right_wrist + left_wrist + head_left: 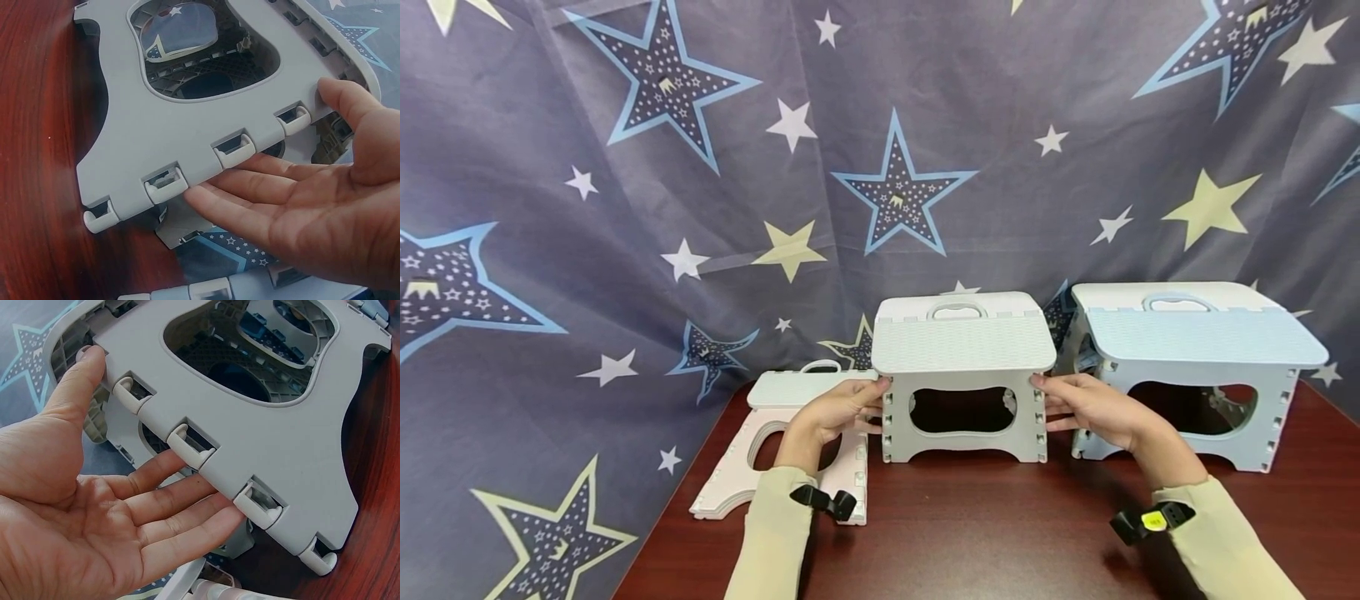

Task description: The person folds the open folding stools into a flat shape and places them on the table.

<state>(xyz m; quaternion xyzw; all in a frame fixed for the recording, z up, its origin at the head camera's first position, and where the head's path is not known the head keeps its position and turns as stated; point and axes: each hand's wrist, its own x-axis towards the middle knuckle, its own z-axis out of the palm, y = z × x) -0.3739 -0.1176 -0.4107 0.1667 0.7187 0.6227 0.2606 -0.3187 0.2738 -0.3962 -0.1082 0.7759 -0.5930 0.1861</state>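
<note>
A pale grey-green folding step stool [962, 346] stands unfolded on the table, a handle in its top and a large opening in its front panel. At its left edge is my left hand [842, 408], thumb on the front panel's upper corner and straight fingers against the hinged side. My right hand [1093, 408] mirrors it at the right edge. In the left wrist view, the fingertips of my left hand [150, 506] reach behind the hinge knuckles. In the right wrist view, the straight fingers of my right hand [275, 194] lie along the side hinges.
A blue folding stool [1195, 342] stands unfolded to the right. On the left, a pink stool with a pale top [760, 446] lies folded flat, partly behind my left forearm. Behind the dark red table [985, 533] hangs a grey star-patterned cloth [1000, 225].
</note>
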